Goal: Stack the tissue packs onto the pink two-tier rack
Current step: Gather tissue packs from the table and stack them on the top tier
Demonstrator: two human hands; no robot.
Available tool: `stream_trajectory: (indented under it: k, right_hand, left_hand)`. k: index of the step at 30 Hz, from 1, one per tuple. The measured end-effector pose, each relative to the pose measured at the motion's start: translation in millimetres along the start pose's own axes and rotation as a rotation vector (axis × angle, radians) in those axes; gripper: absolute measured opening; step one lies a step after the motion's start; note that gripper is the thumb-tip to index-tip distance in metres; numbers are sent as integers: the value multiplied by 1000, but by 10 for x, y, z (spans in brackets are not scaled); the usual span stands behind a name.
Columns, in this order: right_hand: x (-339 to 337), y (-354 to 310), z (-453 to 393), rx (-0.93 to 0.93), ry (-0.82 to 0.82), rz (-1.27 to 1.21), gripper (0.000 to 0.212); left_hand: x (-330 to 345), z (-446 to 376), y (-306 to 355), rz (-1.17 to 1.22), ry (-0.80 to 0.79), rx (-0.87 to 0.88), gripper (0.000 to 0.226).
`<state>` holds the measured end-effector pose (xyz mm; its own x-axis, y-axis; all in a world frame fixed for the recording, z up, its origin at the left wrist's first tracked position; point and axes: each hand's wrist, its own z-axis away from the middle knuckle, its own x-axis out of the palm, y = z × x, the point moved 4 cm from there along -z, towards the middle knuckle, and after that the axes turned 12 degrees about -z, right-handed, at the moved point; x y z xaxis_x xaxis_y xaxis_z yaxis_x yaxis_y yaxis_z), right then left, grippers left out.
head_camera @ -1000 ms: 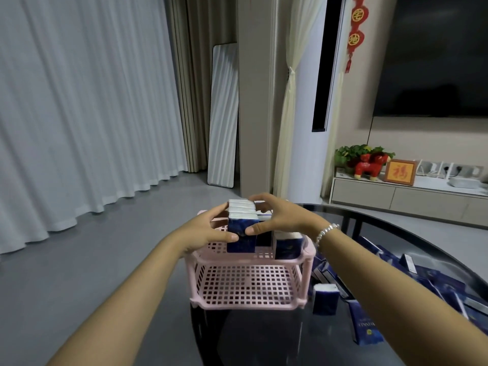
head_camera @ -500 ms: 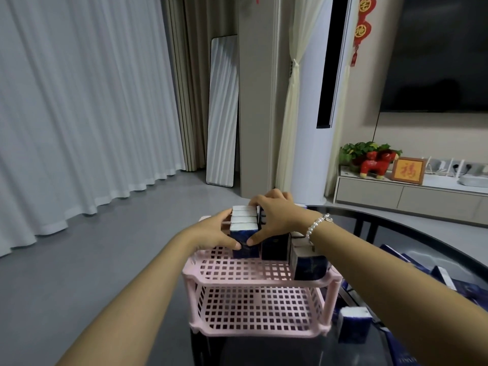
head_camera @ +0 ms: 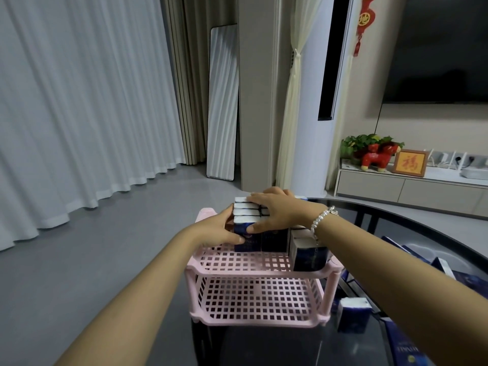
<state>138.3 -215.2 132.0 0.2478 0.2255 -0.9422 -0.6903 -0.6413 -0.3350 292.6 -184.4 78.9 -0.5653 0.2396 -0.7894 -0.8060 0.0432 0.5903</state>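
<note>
We are pressing both hands against a row of tissue packs (head_camera: 245, 220) standing upright on the upper tier of the pink two-tier rack (head_camera: 260, 270). Our left hand (head_camera: 220, 231) is cupping the row's left side, thumb lying across the blue face of the nearest pack. Our right hand (head_camera: 280, 213) is resting on top, fingers spread flat over the white tops and thumb touching the front face, so the 2 hands are clamping the row between them. A bead bracelet (head_camera: 320, 220) is circling the right wrist. Just below that wrist, 1 further pack (head_camera: 310, 253) is standing at the tier's right edge. Loose packs (head_camera: 352, 314) are lying on the dark glass table (head_camera: 412, 225) beneath our right forearm.
</note>
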Motion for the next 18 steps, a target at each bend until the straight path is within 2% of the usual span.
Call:
stream_trajectory:
  k: [3, 5, 13, 18]
  right_hand:
    - [0, -20, 28, 1, 2, -18, 86]
    - [-5, -55, 68, -7, 0, -45, 86]
    - [-18, -94, 178, -14, 16, -109, 79]
    - [-63, -142, 413, -29, 85, -185, 68]
  left_hand:
    - [0, 43, -23, 5, 31, -45, 109]
    - [0, 75, -37, 2, 57, -82, 114]
    - [3, 278, 45, 146, 172, -32, 99]
    - [18, 520, 234, 116, 419, 8, 70]
